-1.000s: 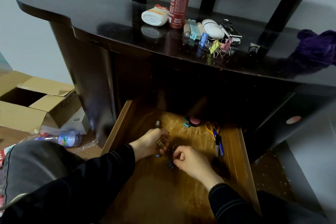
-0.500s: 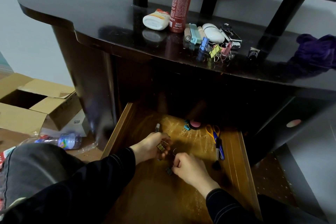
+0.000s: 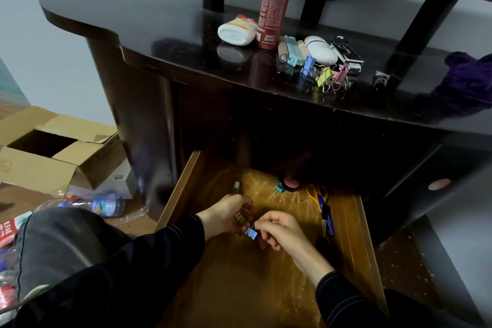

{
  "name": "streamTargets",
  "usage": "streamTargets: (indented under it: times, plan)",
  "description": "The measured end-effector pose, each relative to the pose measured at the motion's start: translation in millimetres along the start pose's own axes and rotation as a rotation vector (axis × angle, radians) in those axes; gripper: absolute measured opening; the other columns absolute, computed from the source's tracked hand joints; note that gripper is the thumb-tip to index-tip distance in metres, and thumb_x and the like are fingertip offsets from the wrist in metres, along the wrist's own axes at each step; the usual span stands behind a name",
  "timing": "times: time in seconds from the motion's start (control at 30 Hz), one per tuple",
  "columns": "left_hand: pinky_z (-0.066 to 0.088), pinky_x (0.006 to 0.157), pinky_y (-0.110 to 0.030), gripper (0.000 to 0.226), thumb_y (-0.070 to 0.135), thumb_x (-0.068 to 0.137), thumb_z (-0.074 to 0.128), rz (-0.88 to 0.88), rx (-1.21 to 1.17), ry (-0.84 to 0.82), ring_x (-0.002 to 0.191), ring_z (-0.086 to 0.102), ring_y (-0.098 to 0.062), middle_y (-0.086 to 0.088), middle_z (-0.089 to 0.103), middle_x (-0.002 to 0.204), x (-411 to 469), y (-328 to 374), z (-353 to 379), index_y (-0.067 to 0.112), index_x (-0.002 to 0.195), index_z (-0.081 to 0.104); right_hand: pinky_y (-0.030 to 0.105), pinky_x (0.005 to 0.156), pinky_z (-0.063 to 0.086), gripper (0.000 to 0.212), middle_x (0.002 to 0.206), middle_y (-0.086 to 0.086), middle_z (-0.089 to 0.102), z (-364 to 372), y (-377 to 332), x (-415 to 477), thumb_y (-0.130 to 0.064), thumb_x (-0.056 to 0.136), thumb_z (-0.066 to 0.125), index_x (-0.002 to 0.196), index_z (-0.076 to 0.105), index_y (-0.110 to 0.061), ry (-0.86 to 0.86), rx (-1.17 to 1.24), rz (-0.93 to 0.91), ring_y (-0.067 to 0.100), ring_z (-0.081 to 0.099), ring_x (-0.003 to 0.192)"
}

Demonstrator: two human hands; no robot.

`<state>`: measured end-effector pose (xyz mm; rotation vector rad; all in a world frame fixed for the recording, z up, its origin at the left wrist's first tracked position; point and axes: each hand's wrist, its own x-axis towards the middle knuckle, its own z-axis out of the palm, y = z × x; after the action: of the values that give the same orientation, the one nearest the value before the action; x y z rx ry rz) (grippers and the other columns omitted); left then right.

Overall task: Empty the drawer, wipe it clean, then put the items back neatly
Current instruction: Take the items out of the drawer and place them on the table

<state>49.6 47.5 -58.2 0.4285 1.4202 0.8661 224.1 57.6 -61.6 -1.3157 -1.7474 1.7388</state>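
Your right hand pinches a blue binder clip by its wire loop, low over the drawer floor, approx mid-drawer. Left hand is curled round olive clips & what looks like a pen. Clips should be light, stiff steel w/ loose swinging loops, so take the body sides if one wobbles. Scissors lie far right in the drawer; lift by the yellow handles. Other clips sit on the worktop.
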Motion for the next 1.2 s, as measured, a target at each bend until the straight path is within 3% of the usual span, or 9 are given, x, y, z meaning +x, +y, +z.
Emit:
streamTargets:
  times: [0.2, 0.3, 0.4, 0.57, 0.73, 0.83, 0.9, 0.97, 1.2]
  plan:
    - [0.043, 0.052, -0.028, 0.016, 0.024, 0.099, 0.054, -0.039, 0.039, -0.049, 0.074, 0.054, -0.023, -0.012, 0.053, 0.093, -3, 0, 0, 0.010, 0.104, 0.051, 0.014, 0.046, 0.036, 0.010, 0.063, -0.009, 0.061, 8, -1, -1, -0.024, 0.093, 0.071, 0.088, 0.076, -0.018, 0.090, 0.076, -0.096, 0.000, 0.050, 0.051]
    - [0.040, 0.048, -0.025, 0.016, 0.024, 0.100, 0.052, -0.079, 0.036, -0.111, 0.060, 0.052, -0.019, -0.011, 0.054, 0.082, -7, -2, 2, 0.008, 0.103, 0.050, 0.010, 0.050, 0.040, 0.010, 0.070, -0.008, 0.070, 11, -1, -1, -0.025, 0.094, 0.070, 0.090, 0.078, -0.020, 0.137, 0.033, -0.120, -0.004, 0.058, 0.057]
    - [0.034, 0.047, -0.022, 0.009, 0.015, 0.097, 0.053, -0.022, -0.124, 0.006, 0.055, 0.046, -0.018, -0.010, 0.052, 0.076, -5, 0, 0, 0.008, 0.094, 0.051, 0.014, 0.056, 0.046, 0.010, 0.066, -0.011, 0.067, 7, 0, 0, -0.028, 0.095, 0.069, 0.094, 0.078, -0.024, 0.160, -0.036, -0.153, 0.000, 0.060, 0.062]
    - [0.024, 0.043, -0.021, 0.023, 0.018, 0.098, 0.051, 0.076, -0.358, 0.175, 0.050, 0.037, -0.013, -0.003, 0.049, 0.066, -2, 14, -17, 0.011, 0.078, 0.058, 0.022, 0.072, 0.058, 0.011, 0.089, -0.015, 0.070, -3, 7, 5, -0.025, 0.097, 0.064, 0.105, 0.072, -0.028, 0.288, -0.405, -0.132, 0.003, 0.067, 0.084]
    - [0.026, 0.035, -0.020, 0.031, 0.027, 0.104, 0.049, 0.091, -0.422, 0.276, 0.043, 0.038, -0.011, -0.003, 0.051, 0.062, 3, 17, -24, 0.007, 0.083, 0.060, 0.012, 0.052, 0.041, 0.034, 0.092, -0.016, 0.064, 19, 6, 6, -0.034, 0.100, 0.058, 0.134, 0.056, -0.033, 0.178, -0.765, -0.165, -0.004, 0.059, 0.069]
    - [0.032, 0.040, -0.021, 0.035, 0.026, 0.105, 0.044, 0.060, -0.457, 0.272, 0.050, 0.041, -0.013, -0.006, 0.051, 0.067, 4, 17, -21, 0.007, 0.081, 0.060, 0.020, 0.078, 0.055, 0.049, 0.123, -0.006, 0.066, 42, 1, 10, -0.032, 0.100, 0.058, 0.147, 0.045, -0.025, 0.151, -0.883, -0.166, 0.007, 0.066, 0.104]
    - [0.035, 0.049, -0.024, 0.033, 0.020, 0.101, 0.045, 0.027, -0.466, 0.244, 0.057, 0.043, -0.015, -0.008, 0.051, 0.073, 4, 16, -18, 0.007, 0.077, 0.062, 0.036, 0.097, 0.053, 0.046, 0.130, 0.004, 0.064, 56, -1, 12, -0.028, 0.099, 0.060, 0.144, 0.047, -0.020, 0.156, -0.993, -0.105, 0.021, 0.063, 0.117]
    - [0.037, 0.051, -0.024, 0.023, 0.014, 0.095, 0.047, 0.015, -0.437, 0.226, 0.060, 0.044, -0.017, -0.009, 0.052, 0.078, 3, 14, -17, 0.007, 0.080, 0.063, 0.046, 0.099, 0.051, 0.032, 0.122, 0.008, 0.066, 65, -2, 13, -0.023, 0.098, 0.061, 0.129, 0.055, -0.018, 0.136, -1.140, -0.066, 0.028, 0.065, 0.112]
    - [0.041, 0.052, -0.026, 0.014, 0.014, 0.093, 0.053, -0.005, -0.367, 0.211, 0.062, 0.049, -0.019, -0.009, 0.056, 0.078, -2, 15, -13, 0.007, 0.083, 0.061, 0.042, 0.089, 0.051, 0.016, 0.113, 0.009, 0.068, 64, -1, 18, -0.010, 0.098, 0.058, 0.113, 0.061, -0.016, 0.124, -1.133, -0.075, 0.031, 0.066, 0.104]
